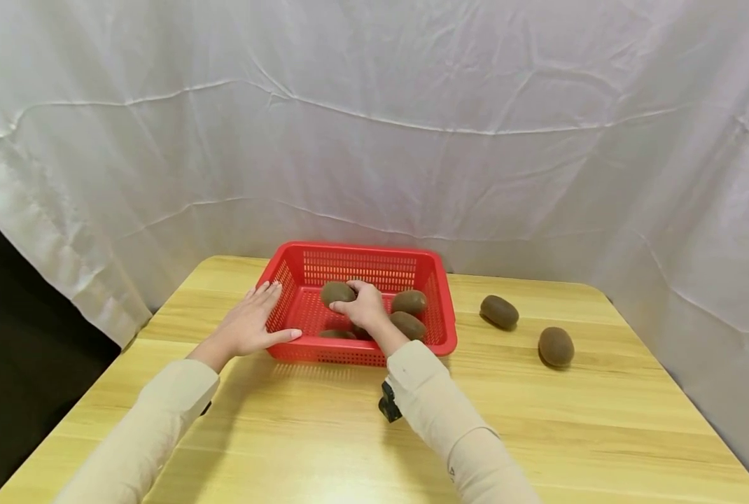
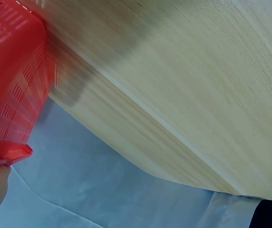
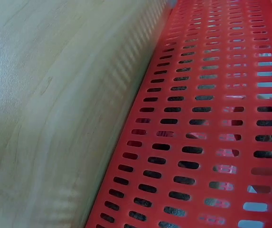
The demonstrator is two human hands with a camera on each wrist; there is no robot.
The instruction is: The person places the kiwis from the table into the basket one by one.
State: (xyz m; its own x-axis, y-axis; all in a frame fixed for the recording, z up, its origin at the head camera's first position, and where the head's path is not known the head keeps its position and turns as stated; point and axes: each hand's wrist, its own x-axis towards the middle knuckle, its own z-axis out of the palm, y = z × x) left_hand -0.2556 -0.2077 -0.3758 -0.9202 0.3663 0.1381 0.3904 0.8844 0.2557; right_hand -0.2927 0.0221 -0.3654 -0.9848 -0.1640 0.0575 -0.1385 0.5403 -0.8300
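I see right hand (image 1: 363, 305) inside red basket (image 1: 440, 280) on wooden table (image 1: 576, 420), fingers curled over brown kiwi (image 1: 337, 292). Left hand (image 1: 251, 323) flat, fingers straight, against basket's left wall. Kiwi likely light, fuzzy, bruisable; grip round middle, gently.

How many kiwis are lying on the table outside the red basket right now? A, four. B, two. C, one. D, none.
B: two kiwis lie on the bare wooden table to the right of the red basket, the nearer kiwi and the farther kiwi, while the rest sit inside the basket.
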